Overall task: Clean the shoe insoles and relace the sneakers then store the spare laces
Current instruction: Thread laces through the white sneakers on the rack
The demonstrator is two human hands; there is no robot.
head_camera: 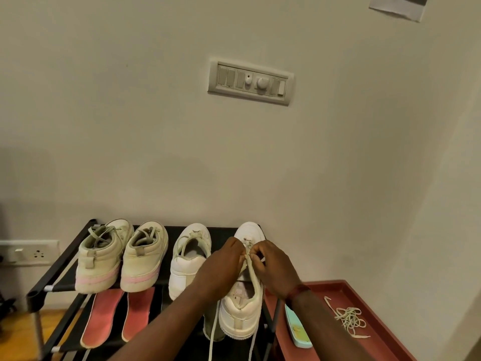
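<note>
Left hand: the left hand (223, 259) is over the tongue of the white sneaker (240, 316), fingers curled in and pinching the lace (250, 272).
Right hand: the right hand (273, 267) is knuckle to knuckle with it, pinching the same lace just beside the upper eyelets.
White sneaker: at the right end of the shoe rack (62, 259), top shelf, heel hanging over the front edge, two loose lace ends hanging below it.
Its partner: the second white sneaker (186, 267) is just to its left, heel also forward.
Cream pair: two pink-striped sneakers (101, 259) are at the left end of the top shelf.
Insoles: two pink insoles (101, 316) lie side by side on the lower shelf, under the cream pair.
Spare laces: spare laces (350, 319) lie bundled on the red tray (377, 290), right of the rack, with a mint-coloured object (296, 327) at the tray's left edge.
</note>
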